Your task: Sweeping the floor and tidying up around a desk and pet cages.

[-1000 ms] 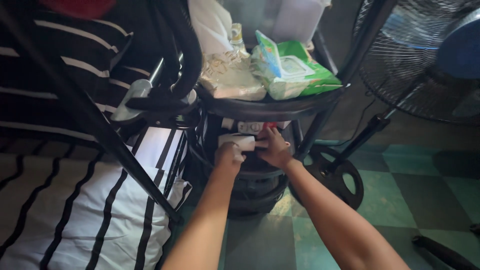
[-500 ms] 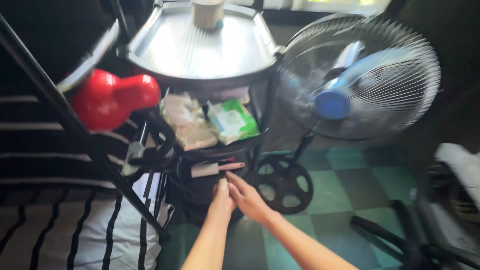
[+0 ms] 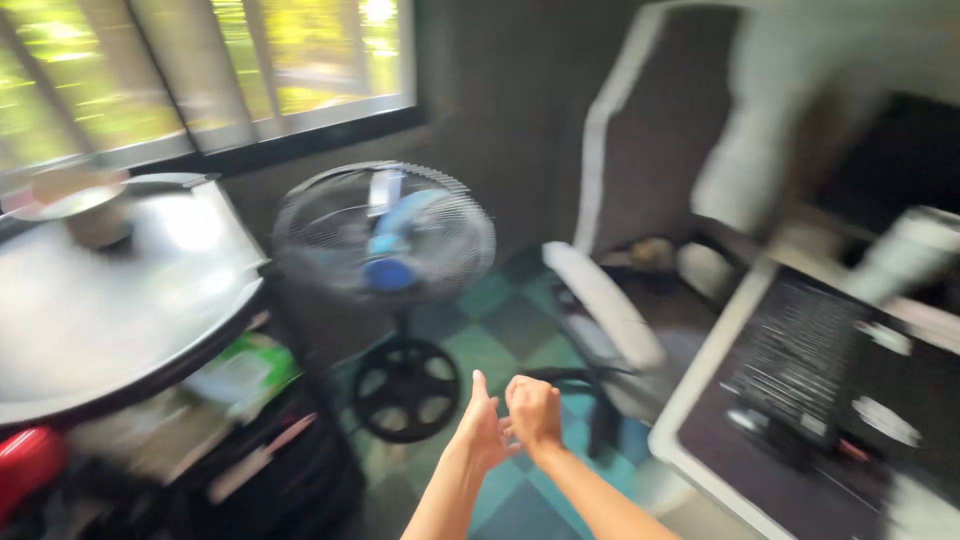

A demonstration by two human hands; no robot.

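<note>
My left hand (image 3: pixel 478 425) open, thumb up; right hand (image 3: pixel 533 412) fisted, contents unclear. Both mid-air, clear of cart (image 3: pixel 150 330), near fan (image 3: pixel 385 240). Cart work seemingly finished.

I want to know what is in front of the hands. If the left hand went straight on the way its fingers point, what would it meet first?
Probably the round black base of the standing fan. The left hand points up and away over the checked floor; blur leaves depth uncertain.

One head-worn view only — looking down and forward across the room, blurred, both forearms near below, the blue-hubbed standing wire-cage fan (image 3: pixel 384 238) farther off — green checkered floor (image 3: pixel 500 320) beneath.
</note>
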